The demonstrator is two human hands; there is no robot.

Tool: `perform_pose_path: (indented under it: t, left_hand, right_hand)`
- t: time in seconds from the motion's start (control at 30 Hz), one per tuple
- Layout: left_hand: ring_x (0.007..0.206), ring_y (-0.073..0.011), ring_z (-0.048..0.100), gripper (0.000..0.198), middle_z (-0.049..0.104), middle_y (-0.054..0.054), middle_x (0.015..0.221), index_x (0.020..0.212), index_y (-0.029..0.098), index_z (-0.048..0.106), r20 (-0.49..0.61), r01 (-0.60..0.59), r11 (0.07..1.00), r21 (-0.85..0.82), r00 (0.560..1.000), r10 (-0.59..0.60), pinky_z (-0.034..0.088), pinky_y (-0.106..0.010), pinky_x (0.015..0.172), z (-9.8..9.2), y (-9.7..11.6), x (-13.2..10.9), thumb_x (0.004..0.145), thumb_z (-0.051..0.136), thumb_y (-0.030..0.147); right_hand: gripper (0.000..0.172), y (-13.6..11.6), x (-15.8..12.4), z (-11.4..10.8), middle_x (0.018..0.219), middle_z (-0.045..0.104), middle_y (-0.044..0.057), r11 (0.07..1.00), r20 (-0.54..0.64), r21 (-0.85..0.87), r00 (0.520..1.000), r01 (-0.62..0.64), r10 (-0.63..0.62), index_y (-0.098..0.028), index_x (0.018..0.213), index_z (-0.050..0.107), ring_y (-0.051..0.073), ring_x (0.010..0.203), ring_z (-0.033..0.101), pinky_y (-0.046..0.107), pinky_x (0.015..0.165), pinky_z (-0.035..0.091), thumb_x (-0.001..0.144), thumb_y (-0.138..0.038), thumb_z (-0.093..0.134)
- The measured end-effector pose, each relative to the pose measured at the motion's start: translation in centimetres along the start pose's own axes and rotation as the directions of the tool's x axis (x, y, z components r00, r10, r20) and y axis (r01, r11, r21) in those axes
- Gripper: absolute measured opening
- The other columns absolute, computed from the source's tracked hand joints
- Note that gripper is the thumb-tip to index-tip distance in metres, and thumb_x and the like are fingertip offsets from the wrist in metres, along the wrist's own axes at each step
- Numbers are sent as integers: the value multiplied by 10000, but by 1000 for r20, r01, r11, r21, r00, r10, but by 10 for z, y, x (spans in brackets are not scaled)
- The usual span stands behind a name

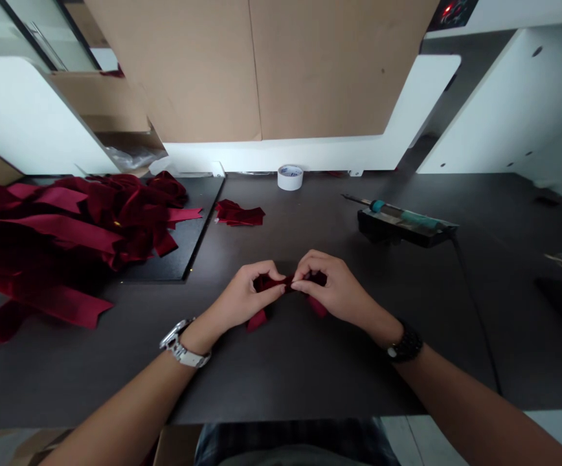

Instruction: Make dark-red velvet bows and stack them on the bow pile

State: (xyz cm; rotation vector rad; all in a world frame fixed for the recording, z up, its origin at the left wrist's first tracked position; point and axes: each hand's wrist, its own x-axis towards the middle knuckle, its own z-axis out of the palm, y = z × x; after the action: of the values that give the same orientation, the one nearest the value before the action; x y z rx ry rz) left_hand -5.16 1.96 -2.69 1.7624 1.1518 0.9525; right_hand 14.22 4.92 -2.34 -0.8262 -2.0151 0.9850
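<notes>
Crimson velvet ribbon strips heaped on black rectangular mat, left side of dark tabletop. Small crimson ribbon pile just right of mat. Left hand, silver wristwatch on wrist, pinches folded velvet ribbon piece, mid-table; right hand, black wristwatch, grasps same piece, fingertips nearly meeting. White tape roll far. Teal-handled soldering iron on black stand, far right.
</notes>
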Motion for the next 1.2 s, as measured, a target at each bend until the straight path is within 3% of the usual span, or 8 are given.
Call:
perform_pose_path:
  t: [0.23, 0.5, 0.73, 0.87, 0.93, 1.0, 1.07, 1.2]
  left_hand:
    - [694, -140, 526, 149, 591, -13, 715, 757, 169, 630, 53, -31, 999, 28, 998, 30, 403, -264, 687, 0, 7, -3, 828, 592, 293]
    - [661, -141, 528, 151, 615, -18, 689, 704, 175, 634, -5, 56, 997, -44, 998, -56, 400, -257, 649, 3, 8, -3, 767, 665, 309]
    - [581, -106, 485, 223, 584, 6, 622, 616, 161, 596, 11, 165, 951, -262, 986, -168, 366, -228, 574, 5, 5, -3, 715, 717, 319]
    - [609, -103, 515, 208, 631, -2, 679, 646, 158, 611, -59, 195, 920, -341, 972, -228, 379, -217, 589, 1, 5, -2, 695, 737, 315]
    - [637, -107, 532, 194, 652, -8, 717, 660, 159, 623, -115, 194, 916, -351, 962, -248, 387, -217, 605, -2, 5, -1, 683, 744, 308]
    - [645, -107, 536, 181, 657, -6, 727, 663, 161, 628, -177, 181, 914, -364, 950, -258, 390, -216, 609, -6, 4, 0, 669, 747, 297]
    - [643, -104, 535, 169, 664, -3, 731, 666, 163, 628, -227, 155, 910, -385, 940, -256, 390, -214, 606, -9, 3, 1, 667, 741, 290]
    - [648, -107, 546, 148, 678, -4, 743, 668, 167, 623, -325, 90, 915, -394, 917, -230, 400, -217, 610, -12, 3, 1, 666, 723, 276]
  right_hand:
    - [88, 3, 1, -3, 701, 587, -11, 974, 64, 75, 976, -214, 209, -170, 679, 628, 105, 639, 526, 253, 626, 413, 743, -206, 678]
    - [110, 2, 2, -5, 677, 599, -7, 941, 115, 169, 954, -294, 277, -164, 670, 617, 107, 615, 534, 249, 594, 411, 710, -235, 692]
    - [176, -3, 5, -12, 661, 607, -16, 874, 225, 304, 920, -379, 321, -158, 670, 607, 101, 623, 537, 236, 609, 402, 685, -289, 724]
    - [279, 3, 8, -11, 627, 548, -28, 836, 12, 418, 922, -356, 387, -164, 647, 554, 79, 567, 476, 221, 557, 383, 729, -399, 681]
    - [308, 14, 9, -8, 640, 536, -23, 781, -140, 543, 883, -310, 448, -174, 663, 533, 79, 570, 476, 218, 551, 400, 725, -445, 664]
    - [298, 29, 9, -6, 651, 522, -25, 732, -311, 640, 793, -233, 524, -187, 712, 521, 84, 565, 484, 220, 527, 419, 675, -438, 678]
    - [298, 47, 8, -7, 621, 464, -44, 743, -499, 651, 649, -156, 574, -208, 721, 474, 85, 523, 468, 225, 483, 428, 617, -403, 674]
    - [296, 78, 3, -28, 638, 411, -50, 818, -654, 564, 543, -113, 526, -237, 700, 372, 102, 566, 503, 251, 559, 512, 616, -385, 614]
